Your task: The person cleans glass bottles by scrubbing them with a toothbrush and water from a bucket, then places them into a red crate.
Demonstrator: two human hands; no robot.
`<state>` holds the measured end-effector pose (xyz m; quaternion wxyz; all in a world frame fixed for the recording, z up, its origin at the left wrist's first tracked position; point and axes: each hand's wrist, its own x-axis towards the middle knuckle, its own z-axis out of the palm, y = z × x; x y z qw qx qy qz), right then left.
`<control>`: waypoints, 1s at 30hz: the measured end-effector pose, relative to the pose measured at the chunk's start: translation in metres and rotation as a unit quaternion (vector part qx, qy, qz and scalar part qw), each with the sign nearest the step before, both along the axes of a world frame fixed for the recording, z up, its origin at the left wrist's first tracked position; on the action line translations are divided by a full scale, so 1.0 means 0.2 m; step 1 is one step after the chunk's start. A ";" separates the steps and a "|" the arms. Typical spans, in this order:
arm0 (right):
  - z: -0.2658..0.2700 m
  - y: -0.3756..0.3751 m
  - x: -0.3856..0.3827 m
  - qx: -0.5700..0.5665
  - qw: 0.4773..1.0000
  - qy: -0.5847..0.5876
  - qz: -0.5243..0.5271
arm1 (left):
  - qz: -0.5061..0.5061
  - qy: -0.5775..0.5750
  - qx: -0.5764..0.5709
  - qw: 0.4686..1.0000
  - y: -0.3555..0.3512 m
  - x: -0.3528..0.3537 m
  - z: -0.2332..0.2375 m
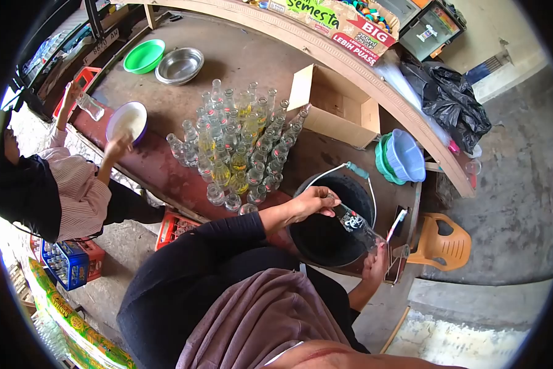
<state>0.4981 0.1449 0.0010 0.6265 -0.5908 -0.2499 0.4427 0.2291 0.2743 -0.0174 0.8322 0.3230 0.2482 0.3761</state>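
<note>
A clear glass bottle [358, 226] with white lettering is held tilted over the black bucket [298, 232]. My left hand [313, 204] is closed around its upper-left end. At the bottle's lower-right end, my right hand [375, 265] is closed, and a slim white brush [396, 225], like a toothbrush, sticks up beside its fingers. How exactly the right fingers share the bottle and brush I cannot make out. Dark contents fill the bucket, whose wire handle has a teal grip [356, 170]. To the left stand several glass bottles [239, 161], some with yellow liquid inside.
Across the table, another person [73, 190] holds a glass and reaches into a white bowl [127, 123]. A green basin [144, 56], a metal bowl [179, 65] and an open cardboard box [341, 101] stand farther back. Blue baskets [405, 155] and an orange chair [442, 241] are at right.
</note>
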 end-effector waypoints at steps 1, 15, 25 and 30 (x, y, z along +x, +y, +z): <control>0.03 -0.02 0.00 -0.003 1.000 -0.003 -0.002 | -0.002 -0.003 -0.003 1.000 -0.01 0.02 -0.02; 0.37 -0.07 -0.18 0.039 0.931 -0.363 -0.028 | -0.051 -0.103 -0.294 0.949 -0.09 0.24 -0.17; 0.27 -0.04 -0.27 0.057 0.945 -0.316 0.057 | 0.142 -0.043 0.038 0.988 -0.01 -0.05 0.14; 0.15 0.02 -0.37 0.017 0.922 -0.384 0.046 | 0.300 0.119 0.238 0.916 0.05 -0.44 0.42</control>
